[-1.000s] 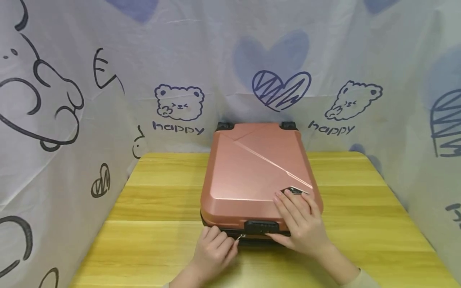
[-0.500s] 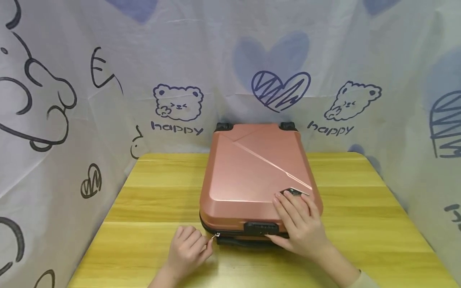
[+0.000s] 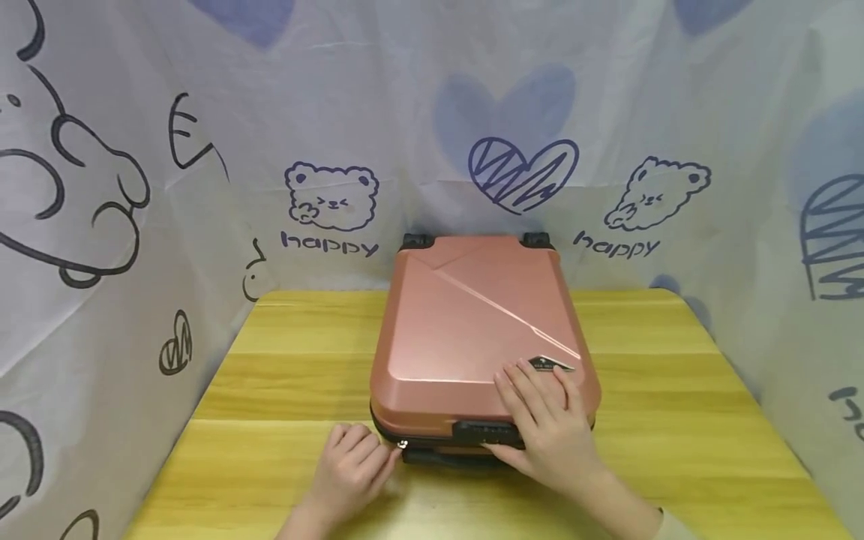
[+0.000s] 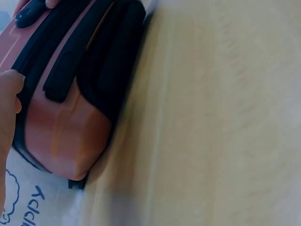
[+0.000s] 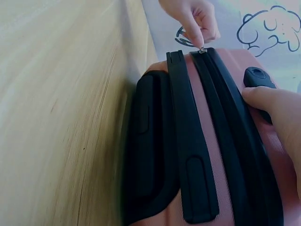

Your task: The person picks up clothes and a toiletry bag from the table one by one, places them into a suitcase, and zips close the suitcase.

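Observation:
A pink hard-shell suitcase [image 3: 466, 322] lies flat, its handle side facing me. By its front left corner my left hand [image 3: 354, 465] pinches a small metal zipper pull [image 3: 402, 444] between thumb and fingers; the right wrist view shows this zipper pull [image 5: 202, 50] at the end of the black zipper band [image 5: 225, 117]. My right hand [image 3: 556, 439] rests on the front right of the lid with fingers extended, beside the dark logo plate [image 3: 545, 364]. Its thumb touches the black lock [image 3: 482, 432]. A black carry handle [image 5: 190, 136] sits below the zipper band.
The suitcase stands on a yellow wood-grain table [image 3: 283, 375], whose bare surface shows on both sides. Black wheels [image 3: 538, 240] at its far end are close to a white cloth backdrop [image 3: 432, 150] printed with bears and hearts. Cloth also hangs at left and right.
My left hand has slid the zipper pull left along the front edge to the corner, mostly in the first half second. My right hand has shifted slightly left on the lid.

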Tool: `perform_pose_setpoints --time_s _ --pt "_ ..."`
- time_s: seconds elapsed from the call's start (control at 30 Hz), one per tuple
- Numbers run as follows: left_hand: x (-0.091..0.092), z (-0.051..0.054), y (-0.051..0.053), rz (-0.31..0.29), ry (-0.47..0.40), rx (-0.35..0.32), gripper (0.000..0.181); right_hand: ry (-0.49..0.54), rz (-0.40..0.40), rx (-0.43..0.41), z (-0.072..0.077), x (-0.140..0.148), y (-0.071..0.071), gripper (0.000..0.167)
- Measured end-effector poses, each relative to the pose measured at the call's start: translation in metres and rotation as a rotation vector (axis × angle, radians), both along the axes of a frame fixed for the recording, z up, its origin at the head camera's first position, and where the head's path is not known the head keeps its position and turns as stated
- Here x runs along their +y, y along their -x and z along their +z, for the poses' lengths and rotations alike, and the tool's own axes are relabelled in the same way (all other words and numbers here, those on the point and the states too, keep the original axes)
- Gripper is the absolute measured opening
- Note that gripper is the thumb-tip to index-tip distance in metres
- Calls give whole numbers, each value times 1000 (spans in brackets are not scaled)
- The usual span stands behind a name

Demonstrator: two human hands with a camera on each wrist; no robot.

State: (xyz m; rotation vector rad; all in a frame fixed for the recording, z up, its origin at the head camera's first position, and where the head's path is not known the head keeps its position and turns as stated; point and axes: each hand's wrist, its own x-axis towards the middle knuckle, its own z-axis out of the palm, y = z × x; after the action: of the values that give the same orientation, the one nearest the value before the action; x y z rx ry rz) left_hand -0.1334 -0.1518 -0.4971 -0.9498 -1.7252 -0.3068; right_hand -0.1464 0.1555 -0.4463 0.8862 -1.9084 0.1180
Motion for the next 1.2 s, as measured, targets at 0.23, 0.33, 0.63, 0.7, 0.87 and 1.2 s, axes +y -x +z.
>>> perform_pose_setpoints --time_s 0.23,0.33,0.63,0.7,0.87,1.2 --pt "-16 10 2 32 61 -3 40 4 35 37 2 2 2 80" --pt "-23 12 4 50 80 -1 41 20 50 67 2 2 4 79" --pt "-33 14 5 77 88 -10 42 45 107 158 6 -1 8 76" --pt "-34 14 6 80 84 -25 41 53 114 175 8 -2 8 76" --pt "-39 10 7 104 59 -89 39 60 141 209 14 -5 10 74" --pt "-46 3 15 129 10 -215 37 98 224 287 21 -5 12 71"
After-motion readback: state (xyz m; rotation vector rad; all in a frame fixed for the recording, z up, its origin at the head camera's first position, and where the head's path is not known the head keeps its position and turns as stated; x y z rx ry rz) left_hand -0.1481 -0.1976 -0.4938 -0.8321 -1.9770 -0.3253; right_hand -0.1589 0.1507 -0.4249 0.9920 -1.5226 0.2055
